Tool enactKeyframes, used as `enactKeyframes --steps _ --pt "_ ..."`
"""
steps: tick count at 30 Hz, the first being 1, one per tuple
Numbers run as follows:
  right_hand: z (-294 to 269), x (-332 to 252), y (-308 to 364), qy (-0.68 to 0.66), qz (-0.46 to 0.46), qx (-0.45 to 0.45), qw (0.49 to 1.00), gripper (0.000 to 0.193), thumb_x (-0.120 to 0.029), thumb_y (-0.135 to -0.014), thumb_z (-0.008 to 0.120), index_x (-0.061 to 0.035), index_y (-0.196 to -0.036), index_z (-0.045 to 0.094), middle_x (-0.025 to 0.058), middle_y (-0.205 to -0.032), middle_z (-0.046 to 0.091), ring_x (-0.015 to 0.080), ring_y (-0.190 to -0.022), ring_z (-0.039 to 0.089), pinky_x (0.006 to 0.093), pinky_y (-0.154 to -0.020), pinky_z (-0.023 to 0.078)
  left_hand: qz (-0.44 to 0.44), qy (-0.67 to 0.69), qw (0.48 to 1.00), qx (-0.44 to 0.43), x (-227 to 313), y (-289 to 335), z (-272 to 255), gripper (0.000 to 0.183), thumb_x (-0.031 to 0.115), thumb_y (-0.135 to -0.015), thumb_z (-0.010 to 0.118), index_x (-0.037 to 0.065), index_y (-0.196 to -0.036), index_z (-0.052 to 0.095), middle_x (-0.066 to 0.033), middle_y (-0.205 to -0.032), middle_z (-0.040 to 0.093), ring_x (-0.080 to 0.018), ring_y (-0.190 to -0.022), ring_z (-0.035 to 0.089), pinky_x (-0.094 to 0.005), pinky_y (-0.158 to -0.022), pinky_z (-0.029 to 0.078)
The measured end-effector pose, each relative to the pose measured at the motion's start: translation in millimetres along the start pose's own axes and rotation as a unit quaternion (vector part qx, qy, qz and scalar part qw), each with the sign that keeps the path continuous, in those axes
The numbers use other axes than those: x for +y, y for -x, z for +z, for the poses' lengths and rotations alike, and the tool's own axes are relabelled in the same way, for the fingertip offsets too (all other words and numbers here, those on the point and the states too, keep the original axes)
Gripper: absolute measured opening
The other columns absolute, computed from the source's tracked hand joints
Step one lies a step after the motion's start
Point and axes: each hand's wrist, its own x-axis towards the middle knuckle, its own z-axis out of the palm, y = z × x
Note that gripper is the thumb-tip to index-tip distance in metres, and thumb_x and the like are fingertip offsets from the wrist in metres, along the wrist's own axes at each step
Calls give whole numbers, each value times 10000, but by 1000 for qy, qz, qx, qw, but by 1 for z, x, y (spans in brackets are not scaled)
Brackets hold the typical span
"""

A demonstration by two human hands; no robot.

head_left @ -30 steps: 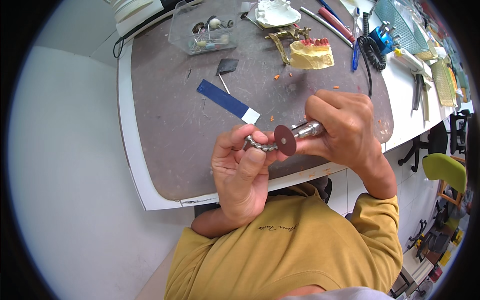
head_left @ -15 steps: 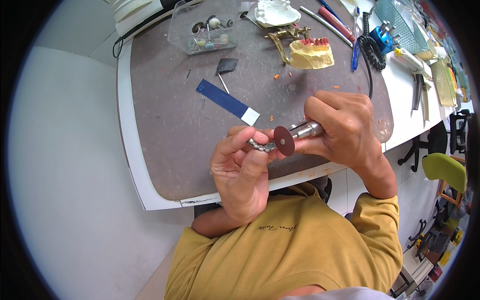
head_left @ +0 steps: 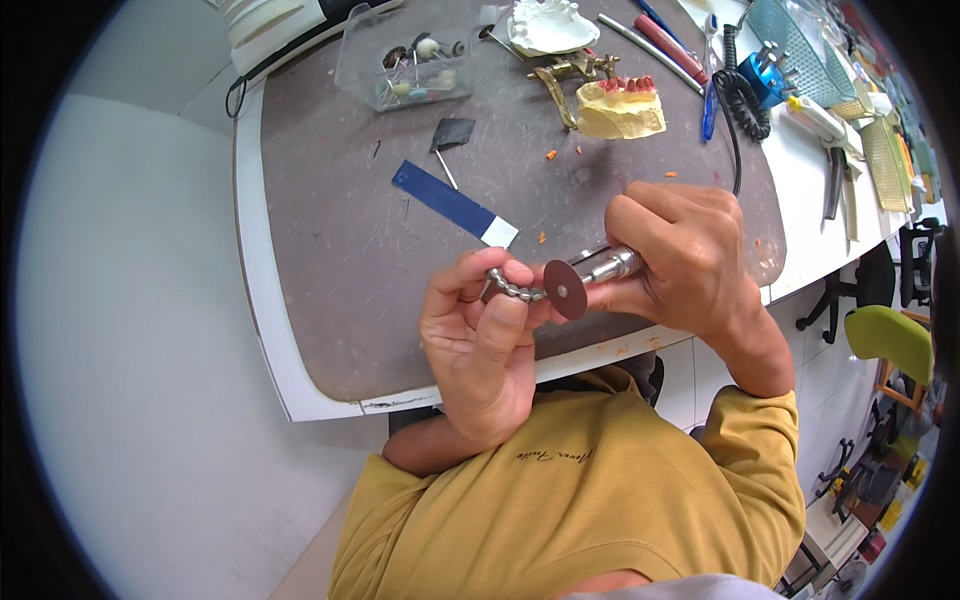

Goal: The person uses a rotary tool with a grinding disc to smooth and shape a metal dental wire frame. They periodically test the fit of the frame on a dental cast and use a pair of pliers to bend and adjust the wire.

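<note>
Between the thumb and fingers of my left hand (head_left: 483,340) is a curved, silvery metal dental bridge (head_left: 513,290), its row of tooth shapes facing up. My right hand (head_left: 684,255) is wrapped round a metal rotary handpiece (head_left: 612,265), whose cord runs back over the bench. On the handpiece's tip sits a thin reddish-brown cutting disc (head_left: 565,290), right beside the bridge's right end. Whether disc and metal touch I cannot tell. The disc covers some of my left fingertips.
A blue strip with a white end (head_left: 445,200) lies beyond my left hand. Farther back are a clear box of polishing bits (head_left: 420,90), a yellow dental model (head_left: 620,112) on a brass articulator, and a white plaster cast (head_left: 553,27). Pens and a blue bur stand (head_left: 765,80) are at right.
The bridge has tilted in my left fingers, so more of its tooth row shows. My right hand has brought the disc slightly left and nearer to me.
</note>
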Motion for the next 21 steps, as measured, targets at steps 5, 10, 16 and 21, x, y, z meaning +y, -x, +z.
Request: enactKeyframes --steps 5,10,16,21 --pt "0 0 1 0 9 12 1000 636 -646 -617 738 -106 -566 407 -11 -488 376 152 -380 434 284 -381 345 -28 -2 999 31 4 -2 6 312 102 -950 588 54 -1234 467 -58 -1063 559 -159 -986 600 -248 -810 543" --pt "-1 -1 1 -1 10 6 1000 642 -654 -614 735 -107 -566 403 -11 -487 372 151 -380 428 285 -380 340 -34 -3 999 34 6 -2 6 297 97 -954 579 62 -1229 473 -55 -1058 556 -152 -983 597 -247 -816 538" --pt "1 -1 0 -5 2 15 1000 644 -649 -612 741 -104 -564 401 -11 -487 374 151 -380 429 284 -380 341 -26 -6 999 24 4 -1 4 288 94 -950 584 78 -1219 481 -48 -1059 556 -148 -977 599 -244 -797 536" --pt "-1 -2 0 2 13 8 1000 640 -640 -610 746 -102 -565 402 -9 -489 377 151 -383 433 287 -381 342 -27 -3 999 29 4 -1 6 285 88 -948 586 79 -1214 484 -48 -1064 555 -146 -972 598 -242 -784 531"
